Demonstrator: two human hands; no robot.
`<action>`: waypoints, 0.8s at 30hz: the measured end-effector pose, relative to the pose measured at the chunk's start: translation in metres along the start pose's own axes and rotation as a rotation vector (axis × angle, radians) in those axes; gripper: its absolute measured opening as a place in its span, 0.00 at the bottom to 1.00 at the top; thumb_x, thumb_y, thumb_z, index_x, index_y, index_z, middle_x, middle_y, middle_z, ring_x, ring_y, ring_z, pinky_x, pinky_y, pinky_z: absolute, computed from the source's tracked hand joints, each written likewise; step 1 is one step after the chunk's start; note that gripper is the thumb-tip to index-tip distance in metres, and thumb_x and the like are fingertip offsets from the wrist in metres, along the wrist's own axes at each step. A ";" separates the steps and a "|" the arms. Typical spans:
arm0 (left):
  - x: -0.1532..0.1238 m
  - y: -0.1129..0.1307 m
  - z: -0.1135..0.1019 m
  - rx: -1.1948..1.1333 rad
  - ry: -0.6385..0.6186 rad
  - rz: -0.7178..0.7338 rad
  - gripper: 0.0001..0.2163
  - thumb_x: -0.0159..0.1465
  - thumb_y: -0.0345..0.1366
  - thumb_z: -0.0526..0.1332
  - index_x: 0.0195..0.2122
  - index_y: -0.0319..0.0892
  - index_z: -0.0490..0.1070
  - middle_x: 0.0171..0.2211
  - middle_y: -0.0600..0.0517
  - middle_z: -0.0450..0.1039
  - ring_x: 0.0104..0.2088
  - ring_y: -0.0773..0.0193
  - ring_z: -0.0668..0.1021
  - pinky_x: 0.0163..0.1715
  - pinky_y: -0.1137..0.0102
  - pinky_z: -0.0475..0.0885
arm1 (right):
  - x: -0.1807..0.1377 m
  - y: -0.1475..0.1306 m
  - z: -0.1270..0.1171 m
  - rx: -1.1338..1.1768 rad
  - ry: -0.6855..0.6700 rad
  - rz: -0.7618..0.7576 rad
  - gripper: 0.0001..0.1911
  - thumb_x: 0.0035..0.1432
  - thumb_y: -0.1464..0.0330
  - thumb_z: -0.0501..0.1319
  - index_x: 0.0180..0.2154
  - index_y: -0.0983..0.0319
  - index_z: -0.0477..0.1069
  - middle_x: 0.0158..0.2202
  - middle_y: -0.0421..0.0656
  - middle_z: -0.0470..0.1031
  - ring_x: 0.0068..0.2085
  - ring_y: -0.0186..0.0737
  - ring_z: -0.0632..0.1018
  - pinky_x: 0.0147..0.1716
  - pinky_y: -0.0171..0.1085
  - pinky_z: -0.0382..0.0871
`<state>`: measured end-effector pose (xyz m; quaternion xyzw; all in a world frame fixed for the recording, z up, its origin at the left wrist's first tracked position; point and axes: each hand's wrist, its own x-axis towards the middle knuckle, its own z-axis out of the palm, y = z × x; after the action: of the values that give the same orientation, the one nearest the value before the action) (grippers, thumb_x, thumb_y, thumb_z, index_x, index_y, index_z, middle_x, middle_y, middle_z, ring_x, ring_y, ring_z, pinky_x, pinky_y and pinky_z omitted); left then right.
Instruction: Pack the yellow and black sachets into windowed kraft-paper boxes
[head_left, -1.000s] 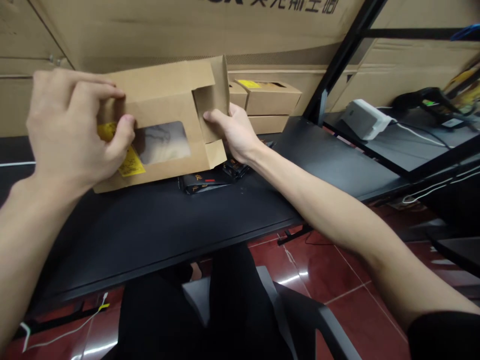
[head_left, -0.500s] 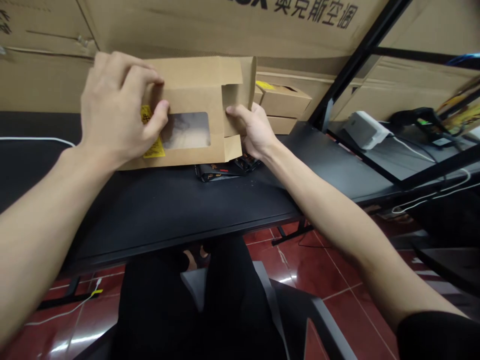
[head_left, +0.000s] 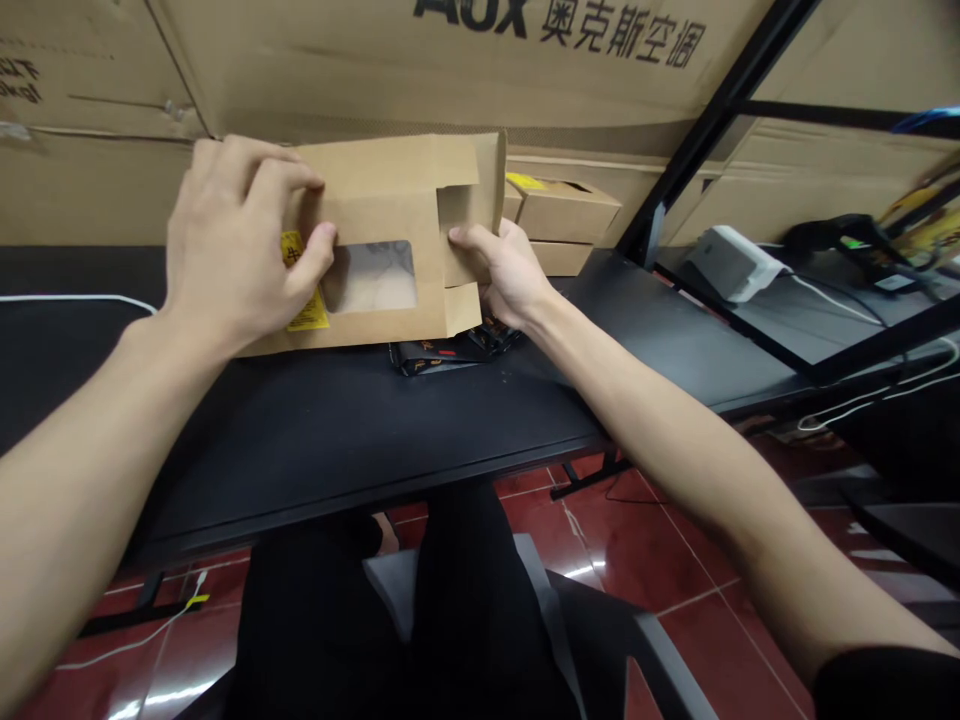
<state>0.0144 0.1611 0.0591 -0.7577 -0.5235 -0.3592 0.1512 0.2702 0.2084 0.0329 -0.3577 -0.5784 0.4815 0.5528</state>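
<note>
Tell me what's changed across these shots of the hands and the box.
The head view has swung, showing more of the AOX carton, and the kraft window box now sits more level in frame; any real move of the box can't be told from that. Nothing was let go: the left hand and right hand hold it as before. The black pouch stays on the desk.

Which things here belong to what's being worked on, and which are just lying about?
In use:
windowed kraft box, flaps open at one end
yellow label on it
left hand and right hand, both gripping it

Lying about:
black printed packets
stacked kraft boxes
white power adapter
black desk
</note>
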 end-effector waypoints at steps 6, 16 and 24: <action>-0.001 0.002 0.000 0.021 0.004 0.010 0.25 0.66 0.43 0.61 0.63 0.37 0.70 0.66 0.39 0.69 0.67 0.41 0.67 0.70 0.45 0.59 | -0.001 -0.001 0.001 0.029 -0.008 -0.011 0.21 0.50 0.53 0.72 0.40 0.59 0.74 0.42 0.40 0.82 0.51 0.47 0.81 0.51 0.49 0.79; -0.003 -0.006 0.000 0.052 0.092 0.029 0.27 0.63 0.48 0.63 0.61 0.42 0.71 0.66 0.43 0.70 0.68 0.42 0.69 0.70 0.45 0.59 | -0.006 -0.004 0.002 0.056 -0.016 -0.005 0.22 0.48 0.54 0.72 0.41 0.58 0.74 0.43 0.43 0.82 0.50 0.48 0.82 0.54 0.51 0.77; 0.005 -0.015 0.000 -0.186 0.267 -0.325 0.33 0.55 0.45 0.70 0.60 0.38 0.68 0.64 0.34 0.70 0.67 0.40 0.72 0.68 0.44 0.66 | -0.010 -0.018 -0.004 0.151 -0.001 0.022 0.21 0.47 0.56 0.73 0.42 0.58 0.76 0.47 0.46 0.84 0.50 0.49 0.82 0.54 0.52 0.78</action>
<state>0.0015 0.1709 0.0605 -0.6200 -0.5787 -0.5224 0.0889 0.2780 0.1943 0.0464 -0.3213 -0.5367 0.5299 0.5726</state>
